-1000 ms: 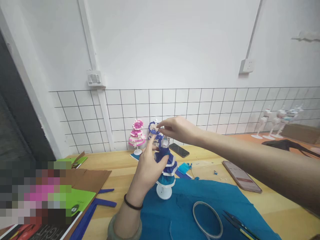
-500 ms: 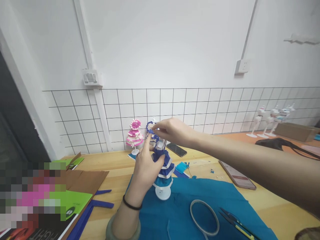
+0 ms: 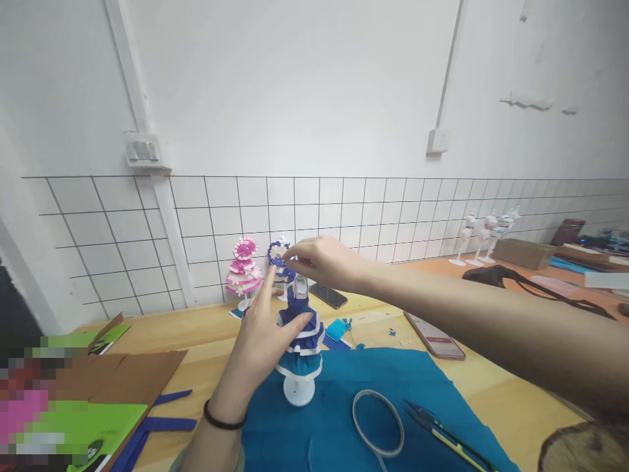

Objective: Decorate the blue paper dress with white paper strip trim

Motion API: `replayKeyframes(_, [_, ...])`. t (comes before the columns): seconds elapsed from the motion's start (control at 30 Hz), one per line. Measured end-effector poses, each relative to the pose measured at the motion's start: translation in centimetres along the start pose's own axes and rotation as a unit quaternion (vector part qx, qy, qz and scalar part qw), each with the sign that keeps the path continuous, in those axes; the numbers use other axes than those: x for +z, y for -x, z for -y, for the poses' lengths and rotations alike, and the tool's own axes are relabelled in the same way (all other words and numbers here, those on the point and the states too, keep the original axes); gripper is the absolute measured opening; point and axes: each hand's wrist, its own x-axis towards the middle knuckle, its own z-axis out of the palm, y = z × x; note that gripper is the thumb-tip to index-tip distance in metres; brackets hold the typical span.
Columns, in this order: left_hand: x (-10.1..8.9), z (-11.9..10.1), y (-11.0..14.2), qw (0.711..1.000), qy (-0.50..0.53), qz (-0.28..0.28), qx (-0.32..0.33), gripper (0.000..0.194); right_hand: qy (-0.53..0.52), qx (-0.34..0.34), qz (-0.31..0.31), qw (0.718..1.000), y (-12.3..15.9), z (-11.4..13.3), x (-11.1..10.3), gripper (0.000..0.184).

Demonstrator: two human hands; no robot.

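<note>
A small mannequin in a layered blue and white paper dress (image 3: 301,331) stands on a white round base on a teal cloth (image 3: 373,393). My left hand (image 3: 260,331) is wrapped round the dress, its forefinger raised toward the top. My right hand (image 3: 322,261) reaches in from the right and pinches a small blue and white paper rosette hat (image 3: 276,253) at the top of the mannequin.
A pink dressed mannequin (image 3: 242,272) stands behind by the tiled wall. Two phones (image 3: 434,326) (image 3: 329,295) lie on the wooden table. A clear tape ring (image 3: 377,421) and scissors (image 3: 442,434) rest on the cloth. Brown card and green sheets (image 3: 98,400) lie at left.
The view has swung to the right, so everything sits further left in the picture. Both hands keep the same hold on the dress and the rosette.
</note>
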Motion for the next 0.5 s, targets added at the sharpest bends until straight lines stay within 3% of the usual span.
replayKeyframes(0.13, [-0.9,0.1,-0.3,1.000,0.001,-0.008,-0.019,0.080,0.004,0.021,-0.001,1.000,0.0,-1.3,-0.1,0.020])
replayKeyframes(0.33, [-1.8,0.3,-0.9,0.990,-0.006,-0.106,-0.090,0.065,0.012,0.076,-0.008,0.997,-0.3,-4.2,0.7,0.018])
replayKeyframes(0.5, [-2.2,0.8,-1.1,0.992,-0.005,-0.078,-0.100,0.065,0.015,0.116,-0.017,0.993,-0.7,-6.5,2.7,0.018])
